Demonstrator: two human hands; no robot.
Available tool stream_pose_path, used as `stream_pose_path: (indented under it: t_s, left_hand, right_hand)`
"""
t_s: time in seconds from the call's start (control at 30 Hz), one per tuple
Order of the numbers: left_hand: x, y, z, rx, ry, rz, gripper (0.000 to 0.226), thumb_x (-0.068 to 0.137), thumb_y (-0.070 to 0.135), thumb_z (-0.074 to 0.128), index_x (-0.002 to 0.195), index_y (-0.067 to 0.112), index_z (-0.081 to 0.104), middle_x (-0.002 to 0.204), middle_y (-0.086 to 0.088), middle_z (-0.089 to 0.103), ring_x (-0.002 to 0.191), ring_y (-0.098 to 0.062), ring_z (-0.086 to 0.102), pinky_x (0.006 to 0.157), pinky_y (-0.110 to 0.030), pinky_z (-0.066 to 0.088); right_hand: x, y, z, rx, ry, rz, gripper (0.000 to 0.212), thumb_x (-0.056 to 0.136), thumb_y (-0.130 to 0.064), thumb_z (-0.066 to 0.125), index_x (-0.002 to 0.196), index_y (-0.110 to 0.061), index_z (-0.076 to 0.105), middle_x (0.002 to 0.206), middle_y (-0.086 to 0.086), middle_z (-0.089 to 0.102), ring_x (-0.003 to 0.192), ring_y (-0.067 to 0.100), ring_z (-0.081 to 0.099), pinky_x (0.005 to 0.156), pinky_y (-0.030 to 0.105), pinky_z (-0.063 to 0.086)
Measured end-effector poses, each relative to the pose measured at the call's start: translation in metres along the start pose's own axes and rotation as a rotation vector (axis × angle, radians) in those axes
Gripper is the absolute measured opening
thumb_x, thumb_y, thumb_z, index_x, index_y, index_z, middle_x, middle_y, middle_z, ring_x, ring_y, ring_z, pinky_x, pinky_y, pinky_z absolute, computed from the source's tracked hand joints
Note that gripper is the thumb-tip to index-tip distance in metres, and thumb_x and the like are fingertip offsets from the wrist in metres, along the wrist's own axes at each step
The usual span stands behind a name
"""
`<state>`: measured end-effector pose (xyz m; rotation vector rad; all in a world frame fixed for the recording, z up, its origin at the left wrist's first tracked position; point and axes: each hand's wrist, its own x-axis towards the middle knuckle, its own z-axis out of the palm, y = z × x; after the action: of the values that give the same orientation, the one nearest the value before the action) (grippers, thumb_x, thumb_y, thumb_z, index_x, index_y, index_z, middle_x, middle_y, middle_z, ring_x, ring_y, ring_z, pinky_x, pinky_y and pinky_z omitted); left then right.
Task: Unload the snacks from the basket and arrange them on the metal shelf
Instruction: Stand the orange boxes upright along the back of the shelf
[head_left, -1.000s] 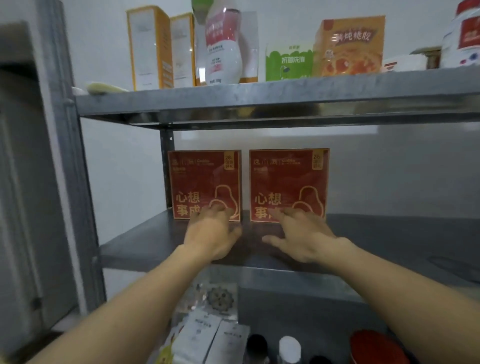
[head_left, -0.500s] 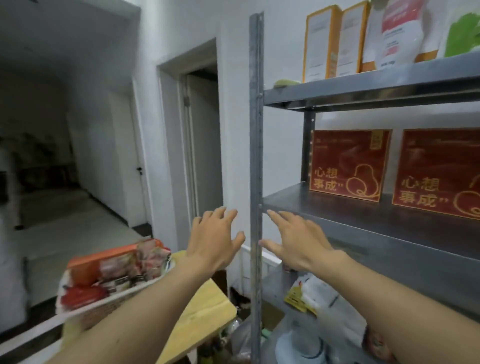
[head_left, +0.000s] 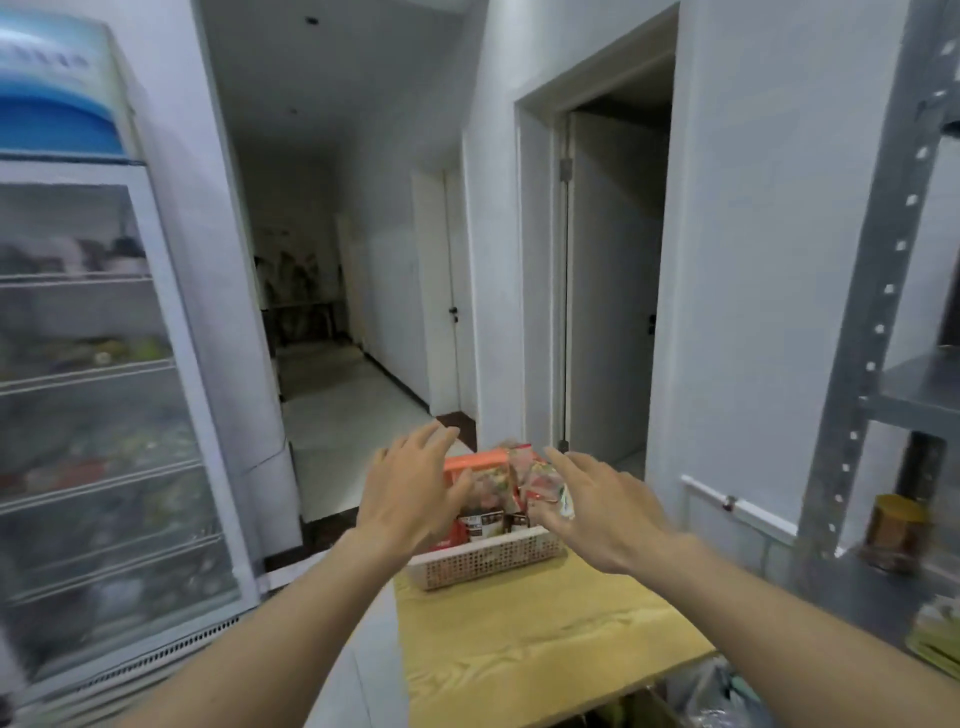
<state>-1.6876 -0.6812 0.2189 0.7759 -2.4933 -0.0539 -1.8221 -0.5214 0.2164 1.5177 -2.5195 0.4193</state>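
Over the white basket (head_left: 488, 564) of snacks (head_left: 485, 480) on the yellow table (head_left: 519, 639), my left hand (head_left: 410, 493) and right hand (head_left: 608, 514) hovered. Both had fingers spread, holding nothing.

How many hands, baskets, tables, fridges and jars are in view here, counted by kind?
hands: 2, the left hand and the right hand
basket: 1
wooden table: 1
glass-door fridge: 1
jar: 1
Total: 6
The snacks overlap too much to count.
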Motion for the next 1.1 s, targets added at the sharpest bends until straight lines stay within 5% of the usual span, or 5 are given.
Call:
stream_pose_path:
  t_s: [0.27,0.73,1.1]
  left_hand:
    - [0.042,-0.072,0.062,-0.064,-0.056,-0.083,0.058,0.094,0.051,0.047,0.146,0.027,0.038,0.152,-0.001,0.039,0.139,-0.020,0.036,0.113,-0.044,0.028]
    - [0.202,-0.131,0.211,-0.051,-0.171,-0.159,0.059,0.093,0.045,0.052,0.147,0.028,0.036,0.154,-0.002,0.035,0.141,-0.022,0.031,0.116,-0.047,0.026]
    - [0.269,-0.210,0.311,-0.015,-0.502,-0.285,0.076,0.088,0.034,0.067,0.151,0.036,0.024,0.159,-0.011,0.018,0.145,-0.033,0.020,0.115,-0.049,0.027]
  right_hand:
    - [0.085,0.003,0.069,0.004,-0.063,0.016,0.073,0.095,-0.059,0.045,0.154,-0.028,0.017,0.158,-0.004,0.030,0.137,0.022,0.040,0.104,0.039,0.041]
    - [0.297,0.106,0.180,0.120,-0.176,-0.008,0.060,0.095,-0.046,0.055,0.148,-0.038,0.029,0.146,0.002,0.048,0.131,0.025,0.047,0.099,0.043,0.044]
    - [0.395,0.143,0.284,0.444,-0.422,0.103,0.069,0.096,-0.031,0.059,0.154,-0.034,0.022,0.155,0.001,0.036,0.139,0.024,0.037,0.114,0.045,0.034]
